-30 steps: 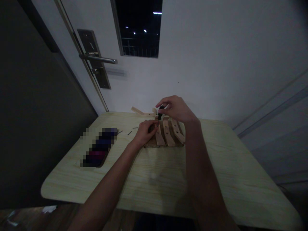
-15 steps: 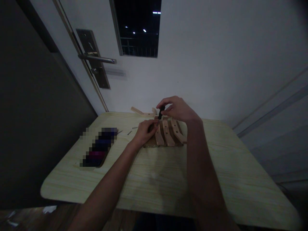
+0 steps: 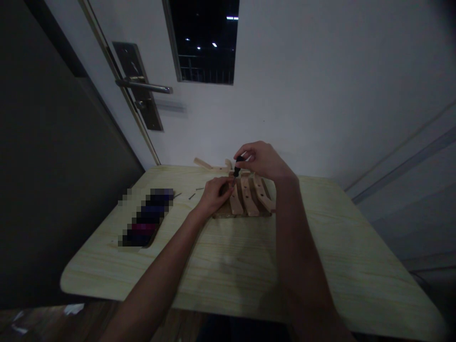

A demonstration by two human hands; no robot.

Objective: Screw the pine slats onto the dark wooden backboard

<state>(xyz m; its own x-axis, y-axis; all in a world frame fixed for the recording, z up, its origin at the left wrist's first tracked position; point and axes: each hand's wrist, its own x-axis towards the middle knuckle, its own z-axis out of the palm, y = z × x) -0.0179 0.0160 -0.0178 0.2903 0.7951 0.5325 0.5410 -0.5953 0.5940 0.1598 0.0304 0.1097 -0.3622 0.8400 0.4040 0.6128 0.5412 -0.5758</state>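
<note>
My right hand [image 3: 261,160] grips the black handle of a short screwdriver [image 3: 238,166], tilted slightly, with its tip down at the leftmost of several curved wooden pieces [image 3: 235,202]. Beside that tip, my left hand [image 3: 214,194] has thumb and forefinger brought together on the same piece; whatever is between them is too small to make out. The curved pieces, drilled with dark holes, lie side by side on a brown board [image 3: 223,212]. Behind the board rests another pale, angled wooden piece [image 3: 203,164].
A few screws [image 3: 192,196] are scattered left of the board. A phone-like object [image 3: 147,218], blurred by pixels, lies farther left on the wood-grain table [image 3: 228,266]. A white door with a metal handle [image 3: 149,87] and a window rises right behind the table.
My right hand's fingers have shifted and curled more around the screwdriver handle, which has turned or tilted slightly. My left hand stays in place.
</note>
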